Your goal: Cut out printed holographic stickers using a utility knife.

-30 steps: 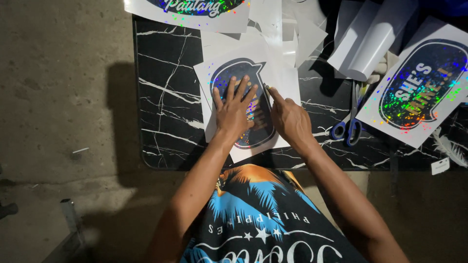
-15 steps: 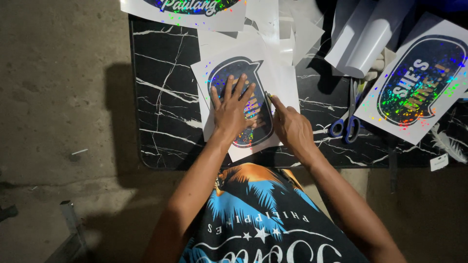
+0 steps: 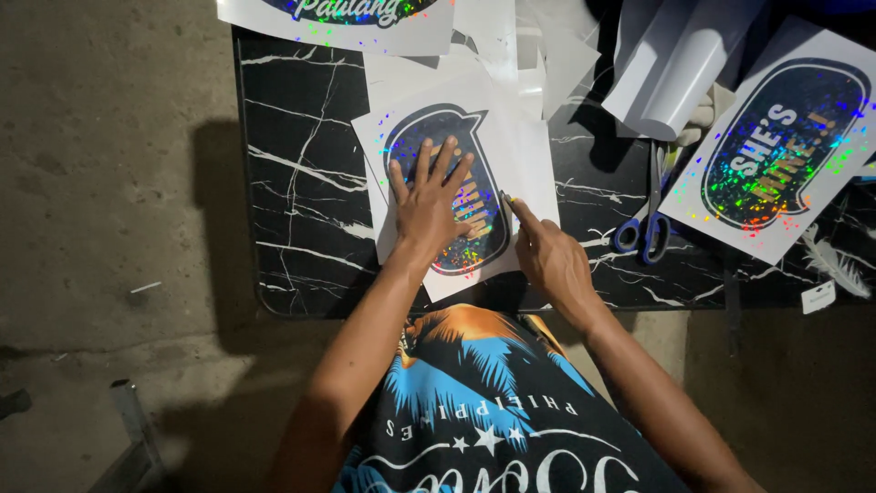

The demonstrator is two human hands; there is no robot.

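While the left hand point(image 3: 427, 208) lies flat, fingers spread, pinning the holographic sticker sheet point(image 3: 456, 187) at the marble surface's point(image 3: 292, 183) six o'clock edge, the right hand point(image 3: 547, 260), forefinger extended, grasping nothing, touches its three o'clock border, seemingly smoothing; continuing needs steady pressure.

Counter point(image 3: 301, 173): black marble pattern with white veins. Scissors point(image 3: 646, 228): blue handles, lying flat right of centre, blades pointing away. Roll point(image 3: 671, 68): white sheet material, partly unrolled, at the far right. Large sticker sheet point(image 3: 776, 146): dark bubble shape with holographic glitter, on the right, just beside the scissors. Another glitter sheet point(image 3: 338, 18): at the far edge, cut off by the frame. Loose white sheets point(image 3: 511, 36): piled at the far middle. Floor point(image 3: 100, 228): bare grey concrete.
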